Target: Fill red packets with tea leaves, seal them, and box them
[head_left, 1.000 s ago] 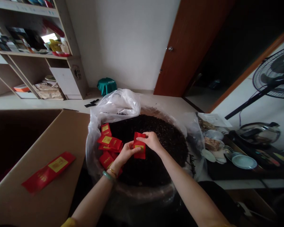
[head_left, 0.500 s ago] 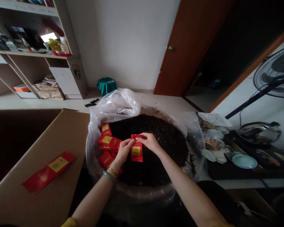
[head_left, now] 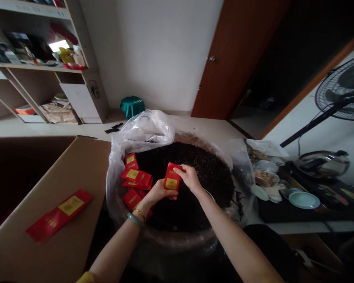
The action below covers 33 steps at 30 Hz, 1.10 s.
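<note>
The left hand [head_left: 158,192] is holding the near end of a flat red packet with a yellow label [head_left: 171,183] above dark, loose flakes [head_left: 208,162]; the right hand [head_left: 191,179] is pinching the far end, light grips best suiting thin wrapping.

Dim indoor light, wall [head_left: 162,51] grey and unevenly lit, doorway [head_left: 271,78] and open box [head_left: 23,169] sunk in near-black shadow. Small bright glare patch on shelf [head_left: 44,66], soft sheen on plastic bag [head_left: 147,127]. Wide-angle stretch toward edges, fine detail soft, dark contents [head_left: 191,169] mostly lost.
</note>
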Available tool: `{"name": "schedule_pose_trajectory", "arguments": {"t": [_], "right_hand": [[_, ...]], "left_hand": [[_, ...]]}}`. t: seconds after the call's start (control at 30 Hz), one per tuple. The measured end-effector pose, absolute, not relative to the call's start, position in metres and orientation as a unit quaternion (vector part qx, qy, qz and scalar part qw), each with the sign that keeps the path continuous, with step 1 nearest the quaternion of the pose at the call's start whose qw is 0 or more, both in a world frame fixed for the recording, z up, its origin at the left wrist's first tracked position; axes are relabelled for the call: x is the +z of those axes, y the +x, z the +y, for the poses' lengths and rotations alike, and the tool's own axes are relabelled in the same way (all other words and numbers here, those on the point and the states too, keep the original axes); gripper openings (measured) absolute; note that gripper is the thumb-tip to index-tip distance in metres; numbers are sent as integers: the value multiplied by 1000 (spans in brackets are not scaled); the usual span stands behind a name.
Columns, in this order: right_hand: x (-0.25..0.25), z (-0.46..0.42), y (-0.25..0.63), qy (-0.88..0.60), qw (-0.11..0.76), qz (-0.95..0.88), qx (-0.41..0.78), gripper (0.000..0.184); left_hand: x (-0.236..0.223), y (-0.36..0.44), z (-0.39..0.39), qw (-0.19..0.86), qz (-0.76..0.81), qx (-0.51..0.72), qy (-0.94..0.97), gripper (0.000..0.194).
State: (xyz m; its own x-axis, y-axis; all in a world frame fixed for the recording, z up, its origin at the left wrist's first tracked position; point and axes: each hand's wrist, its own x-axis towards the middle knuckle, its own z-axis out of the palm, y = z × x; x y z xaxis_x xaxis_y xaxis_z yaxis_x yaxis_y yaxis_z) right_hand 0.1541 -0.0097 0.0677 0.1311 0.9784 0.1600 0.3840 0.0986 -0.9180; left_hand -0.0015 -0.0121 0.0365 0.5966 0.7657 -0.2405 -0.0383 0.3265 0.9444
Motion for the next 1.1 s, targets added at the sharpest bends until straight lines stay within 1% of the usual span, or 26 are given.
{"name": "schedule_pose_trajectory", "arguments": {"t": [0.13,0.27,0.37,0.47,0.53,0.6,0.67,0.7,0.77,0.83,0.87,0.97,1.03,1.1], "right_hand": [[65,-12,155,-589,459,-582,321,34],[60,-11,157,-588,462,-555,365,37],[60,-11,158,-585,463,-555,368,36],[67,-16,154,-557,452,-597,358,33],[75,-24,152,-523,456,-622,364,34],[86,-32,151,-484,487,-640,346,35],[97,-40,154,-455,511,-669,289,32],[102,-42,156,-445,508,-692,256,30],[112,-44,160,-425,466,-749,204,22],[121,-45,164,-408,407,-796,185,14],[126,-45,166,-404,375,-813,187,13],[141,-47,166,-414,283,-838,214,21],[148,-48,163,-420,263,-839,226,21],[151,-48,160,-433,267,-832,221,17]], "left_hand": [[36,-4,-10,739,356,247,516,46],[34,-3,-10,724,354,248,537,43],[31,-1,-11,717,355,292,524,46],[29,1,-9,720,341,349,494,55],[29,0,-7,689,339,388,511,57],[28,0,-5,641,348,418,542,50],[28,0,-5,604,354,441,562,41],[27,0,-5,590,354,451,568,38],[27,0,-6,566,352,465,583,33],[27,-1,-7,544,353,469,600,28],[27,-1,-6,534,355,467,609,26],[24,-3,-5,516,360,460,627,24],[22,-3,-3,511,364,455,632,22],[20,-2,-1,510,366,455,631,21]]}}
